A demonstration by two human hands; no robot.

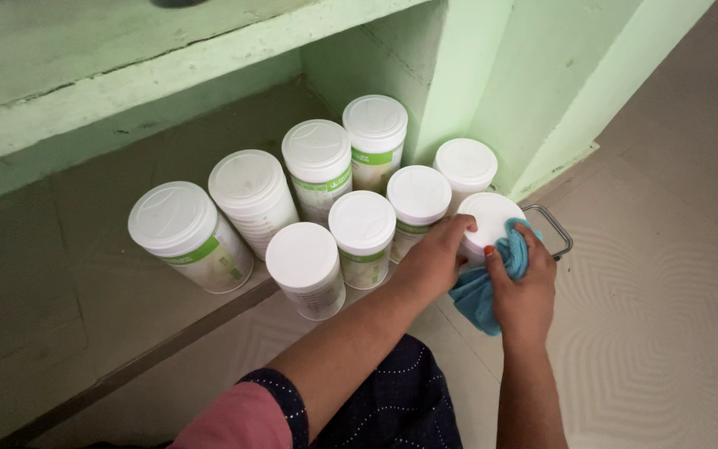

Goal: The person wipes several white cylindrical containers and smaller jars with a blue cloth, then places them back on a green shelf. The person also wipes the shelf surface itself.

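Your left hand (pixel 435 259) rests on the nearest white-lidded canister (pixel 485 226), fingers curled loosely over the left edge of its lid, steadying it rather than clamping it. Your right hand (pixel 525 291) is closed around a bunched teal cloth (pixel 482 287), with fingers (pixel 533 241) pressing the cloth against the right side of that same canister. The canister stands at the right end of the front row, at the edge of the lower shelf (pixel 85 274), just beside the green wall (pixel 492 75) that divides the unit.

Eight more white-lidded canisters (pixel 326 187) stand upright in two rough rows to its left, several touching one another. Most of the body of the canister you are handling is hidden behind your hands and the cloth, so only its lid shows clearly. A grey metal handle loop (pixel 554 229) pokes out just behind your right hand; what it belongs to is hidden. The labels are too small to make out. Your forearms and a dark dotted sleeve (pixel 392 399) are cut off at the bottom edge.
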